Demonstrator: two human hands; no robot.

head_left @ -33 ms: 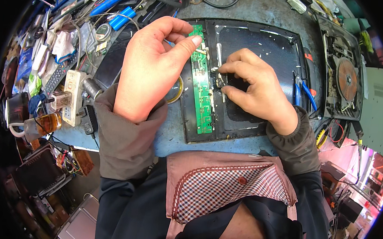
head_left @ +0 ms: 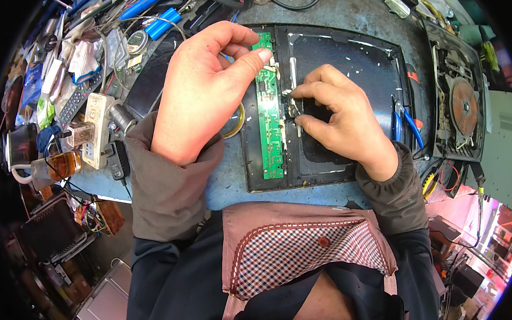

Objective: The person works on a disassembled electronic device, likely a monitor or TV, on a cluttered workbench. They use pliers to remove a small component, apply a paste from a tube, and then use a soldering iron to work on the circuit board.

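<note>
A long green circuit board (head_left: 264, 111) lies along the left side of a black plastic panel (head_left: 319, 178) with dark mesh. My left hand (head_left: 214, 79) is at the board's far end, thumb and forefinger bent together at its edge; the other fingers are curled. Right of the board, my right hand (head_left: 339, 109) reaches over the panel with fingers bent. Its thumb and forefinger close around a small dark part (head_left: 294, 108) beside the board, whose kind I cannot make out. A whitish strip (head_left: 292, 72) runs along the panel there.
Blue-handled pliers (head_left: 405, 121) lie at the panel's right edge. Farther right is an opened device with a round copper-coloured disc (head_left: 464, 104). On the left are a power strip (head_left: 97, 129), a remote control (head_left: 79, 101), a solder spool (head_left: 121, 118), a glass mug (head_left: 59, 167) and heaped clutter.
</note>
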